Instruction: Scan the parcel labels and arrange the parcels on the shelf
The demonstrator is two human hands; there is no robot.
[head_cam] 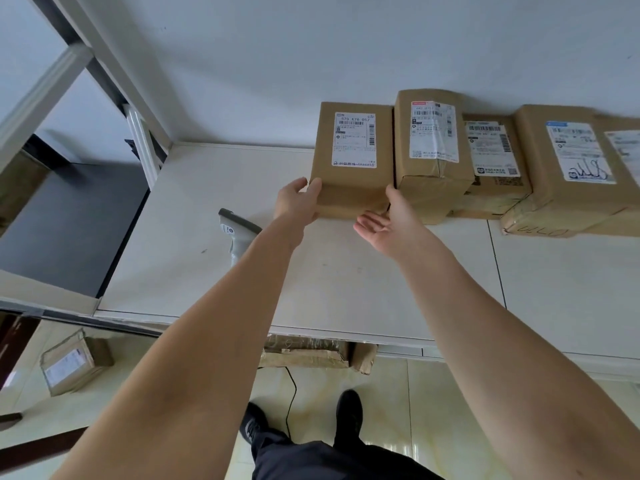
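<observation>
Grip: leftmost parcel (351,157) is clasped at its left lower corner by the left hand (298,202); right hand (388,226) spread, palm up, beside it | Place: on shelf (214,188), against the wall | Advice: parcel should be pushed flush to neighbouring parcel (431,147), label kept facing out.

I see a plain pale wall (311,57) rising beyond my hands. Far left of them stands a white metal upright (142,147). Below my arms, glossy cream floor tiles (415,410) catch soft, even daylight.
</observation>
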